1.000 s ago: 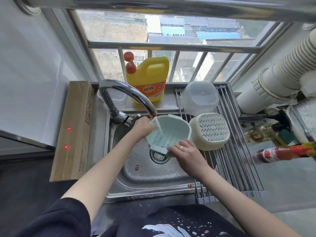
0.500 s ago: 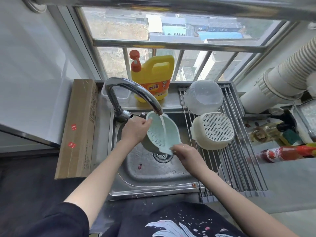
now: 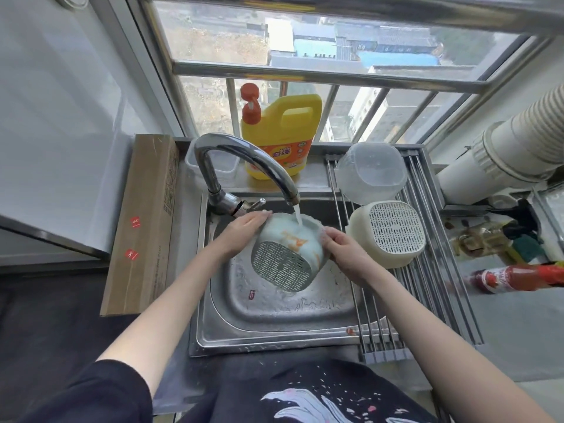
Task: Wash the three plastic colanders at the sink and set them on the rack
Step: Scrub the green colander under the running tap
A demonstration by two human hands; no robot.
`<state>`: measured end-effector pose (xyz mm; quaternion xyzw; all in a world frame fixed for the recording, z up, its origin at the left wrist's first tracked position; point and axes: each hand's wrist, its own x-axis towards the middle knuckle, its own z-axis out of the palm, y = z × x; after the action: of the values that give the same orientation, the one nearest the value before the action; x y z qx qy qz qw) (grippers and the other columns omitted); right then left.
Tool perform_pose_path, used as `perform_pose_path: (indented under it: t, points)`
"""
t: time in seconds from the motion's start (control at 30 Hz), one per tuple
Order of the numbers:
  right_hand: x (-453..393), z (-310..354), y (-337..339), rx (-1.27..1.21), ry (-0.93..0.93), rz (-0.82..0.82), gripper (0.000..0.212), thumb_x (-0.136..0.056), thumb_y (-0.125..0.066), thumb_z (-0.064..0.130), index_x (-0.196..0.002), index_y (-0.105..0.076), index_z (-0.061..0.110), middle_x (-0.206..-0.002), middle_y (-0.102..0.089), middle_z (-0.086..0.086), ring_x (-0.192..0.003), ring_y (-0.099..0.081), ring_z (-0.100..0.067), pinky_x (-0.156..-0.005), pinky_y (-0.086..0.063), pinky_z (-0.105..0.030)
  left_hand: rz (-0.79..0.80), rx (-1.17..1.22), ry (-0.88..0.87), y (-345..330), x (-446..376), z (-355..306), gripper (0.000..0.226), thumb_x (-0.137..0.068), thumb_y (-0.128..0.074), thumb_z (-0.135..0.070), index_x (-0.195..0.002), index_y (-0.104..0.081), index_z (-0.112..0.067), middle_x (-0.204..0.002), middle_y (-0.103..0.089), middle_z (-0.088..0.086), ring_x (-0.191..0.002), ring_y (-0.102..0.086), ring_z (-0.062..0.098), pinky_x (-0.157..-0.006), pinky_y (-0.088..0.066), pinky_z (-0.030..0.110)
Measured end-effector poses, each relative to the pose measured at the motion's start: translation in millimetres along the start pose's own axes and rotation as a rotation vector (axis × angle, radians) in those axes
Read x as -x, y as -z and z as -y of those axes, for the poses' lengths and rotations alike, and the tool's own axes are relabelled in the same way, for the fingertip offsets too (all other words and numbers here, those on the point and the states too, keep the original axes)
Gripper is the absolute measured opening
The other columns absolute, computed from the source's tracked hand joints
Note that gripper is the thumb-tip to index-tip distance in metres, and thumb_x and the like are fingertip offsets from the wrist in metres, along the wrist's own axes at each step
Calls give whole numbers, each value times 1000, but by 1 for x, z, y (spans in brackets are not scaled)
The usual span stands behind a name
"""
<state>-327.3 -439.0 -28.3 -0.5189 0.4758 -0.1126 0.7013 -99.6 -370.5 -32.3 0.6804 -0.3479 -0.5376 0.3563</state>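
While water is running from the faucet [image 3: 244,160], both hands — left hand [image 3: 244,228], right hand [image 3: 341,248] — are gripping the green colander [image 3: 283,254] (base tilted near) over the sink [image 3: 274,319].

Green colander [image 3: 283,257] under tap [image 3: 250,166], both hands
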Motion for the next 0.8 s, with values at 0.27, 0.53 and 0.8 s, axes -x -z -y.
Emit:
perform_pose_path:
  t: [0.27,0.53,0.8]
  points:
    - [-24,26,-3,143,88,-126,18,-97,-51,19,-93,-69,19,-88,-65,1,-85,-60,-18,-76,-47,-30,222,-153,-83,-14,-8,-22,23,-89,-62,-33,-73,-60,-16,-67,-56,-9,-62,-52,4,-60,-40,20]
    - [-9,15,-45,775,305,-139,57,-91,-36,-1,-146,-37,16,-150,-37,0,-141,-28,-13,-118,-10,-29,-282,-96,-152,-38,-5,7,35,-99,-42,-29,-70,-43,-10,-63,-45,-3,-63,-41,15,-63,-34,35]
    - [-17,-9,-38,1151,344,-265,78,-83,-42,-2,-152,-12,18,-158,-18,-1,-147,-10,-13,-117,3,-32,-326,34,-144,-52,18,14,32,-101,-39,-24,-70,-38,-14,-64,-39,-2,-59,-34,11,-53,-29,22]
